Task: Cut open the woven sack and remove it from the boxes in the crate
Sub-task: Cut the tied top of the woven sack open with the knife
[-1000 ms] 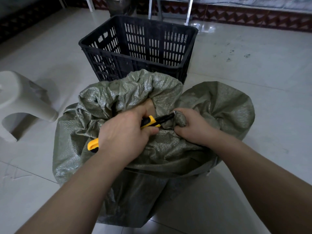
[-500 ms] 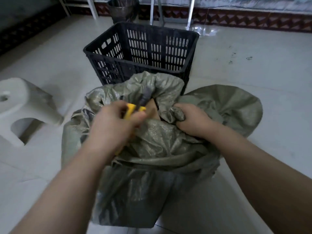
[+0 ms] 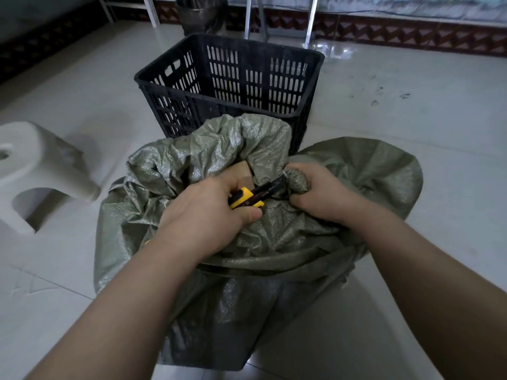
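A grey-green woven sack [image 3: 219, 149] drapes over a crate right below me; the crate's dark rim [image 3: 219, 270] shows under the folds. A brown cardboard box [image 3: 242, 171] peeks through a gap in the sack. My left hand [image 3: 203, 215] grips a yellow and black utility knife [image 3: 255, 196], its tip pointing right at a bunched knot of sack. My right hand [image 3: 321, 193] clutches that bunched sack fabric.
A second black slotted crate [image 3: 227, 75] stands just behind the sack. A white plastic stool [image 3: 35, 165] lies at the left. A dark bucket [image 3: 203, 12] and metal legs [image 3: 308, 20] stand at the far wall, on a pale tiled floor.
My left hand swung the knife up and away from the bunch half a second ago, then brought it back down so its tip points at the sack held by my right hand.
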